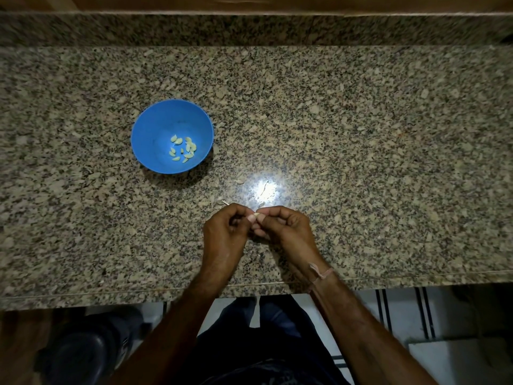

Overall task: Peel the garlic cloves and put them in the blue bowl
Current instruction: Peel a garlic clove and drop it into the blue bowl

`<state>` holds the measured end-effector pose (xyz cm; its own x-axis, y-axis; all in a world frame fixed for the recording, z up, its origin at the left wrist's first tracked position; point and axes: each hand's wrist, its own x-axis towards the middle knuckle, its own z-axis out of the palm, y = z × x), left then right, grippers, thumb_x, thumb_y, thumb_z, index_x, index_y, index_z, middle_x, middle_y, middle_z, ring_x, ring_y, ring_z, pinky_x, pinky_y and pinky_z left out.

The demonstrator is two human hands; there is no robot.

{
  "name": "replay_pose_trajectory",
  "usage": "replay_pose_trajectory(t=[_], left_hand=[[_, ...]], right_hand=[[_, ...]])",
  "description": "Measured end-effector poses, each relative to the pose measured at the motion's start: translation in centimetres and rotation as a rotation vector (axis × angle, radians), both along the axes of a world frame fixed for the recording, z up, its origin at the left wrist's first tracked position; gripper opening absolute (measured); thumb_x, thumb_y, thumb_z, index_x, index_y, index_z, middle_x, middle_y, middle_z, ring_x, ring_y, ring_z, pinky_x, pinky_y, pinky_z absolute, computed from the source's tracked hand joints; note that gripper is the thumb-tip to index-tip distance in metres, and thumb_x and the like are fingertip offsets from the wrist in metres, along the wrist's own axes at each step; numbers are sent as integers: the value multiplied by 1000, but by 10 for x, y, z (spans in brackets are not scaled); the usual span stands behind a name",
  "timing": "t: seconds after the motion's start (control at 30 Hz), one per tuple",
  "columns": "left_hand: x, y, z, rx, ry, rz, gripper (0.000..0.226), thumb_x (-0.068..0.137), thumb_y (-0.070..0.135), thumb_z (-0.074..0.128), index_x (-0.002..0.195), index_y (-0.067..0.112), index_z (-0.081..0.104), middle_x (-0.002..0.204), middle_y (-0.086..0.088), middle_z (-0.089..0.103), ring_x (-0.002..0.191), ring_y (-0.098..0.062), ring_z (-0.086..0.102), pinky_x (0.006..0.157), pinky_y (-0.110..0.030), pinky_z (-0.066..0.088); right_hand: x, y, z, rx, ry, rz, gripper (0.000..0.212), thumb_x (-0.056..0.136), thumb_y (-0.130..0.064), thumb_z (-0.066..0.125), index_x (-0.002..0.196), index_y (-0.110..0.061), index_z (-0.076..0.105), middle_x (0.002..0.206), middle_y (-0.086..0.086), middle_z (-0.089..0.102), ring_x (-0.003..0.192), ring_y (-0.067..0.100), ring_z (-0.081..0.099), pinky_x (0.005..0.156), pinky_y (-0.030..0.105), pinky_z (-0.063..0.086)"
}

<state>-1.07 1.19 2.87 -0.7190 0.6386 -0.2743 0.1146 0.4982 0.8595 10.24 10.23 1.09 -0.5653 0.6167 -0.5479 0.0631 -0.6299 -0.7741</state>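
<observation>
A blue bowl stands on the granite counter, left of centre, with several peeled garlic cloves in its bottom. Nearer the front edge my left hand and my right hand meet with fingers curled. Between their fingertips they pinch one small pale garlic clove, mostly hidden by the fingers.
Thin scraps of garlic skin lie on the speckled counter just beyond my hands, around a bright light reflection. The counter's front edge runs below my wrists. A raised granite ledge lines the back.
</observation>
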Motion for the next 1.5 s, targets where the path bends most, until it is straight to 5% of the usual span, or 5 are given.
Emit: replay_pose_trajectory(t=[0.23, 0.5, 0.77, 1.1, 1.5], left_hand=[[-1, -1, 0, -26, 52, -30, 16, 97, 13, 68, 83, 19, 74, 76, 12, 71, 76, 2, 66, 63, -7, 43], [3, 0, -1, 27, 134, -83, 17, 97, 5, 64, 85, 16, 64, 77, 9, 64, 72, -4, 58, 62, -12, 40], [0, -3, 1, 83, 138, -41, 17, 94, 14, 71, 107, 25, 74, 96, 13, 73, 89, -6, 69, 75, -28, 56], [-7, -4, 2, 62, 446, -235, 11, 95, 13, 65, 87, 20, 68, 85, 10, 65, 84, -19, 56, 68, -42, 47], [3, 10, 1, 78, -253, 189, 11, 99, 3, 63, 99, 13, 68, 91, -8, 73, 80, -18, 70, 69, -31, 62]], right_hand=[[0, 4, -3, 468, -112, 136, 6, 96, -10, 74, 96, -4, 74, 92, 11, 77, 91, 32, 74, 85, 46, 64], [-7, -1, 0, -28, -75, -25, 18, 98, -12, 71, 91, 4, 71, 76, 15, 68, 64, 18, 59, 60, 29, 51], [-6, 0, 2, -29, -75, -59, 28, 95, -17, 75, 90, 10, 70, 77, 19, 64, 61, 19, 56, 62, 34, 47], [-9, 3, 6, -147, -166, 11, 20, 99, -10, 68, 98, 10, 70, 70, 10, 64, 56, 16, 56, 57, 29, 47], [-21, -11, 9, 18, -124, -79, 19, 99, -8, 69, 98, 11, 67, 72, 14, 68, 63, 19, 62, 67, 35, 57]])
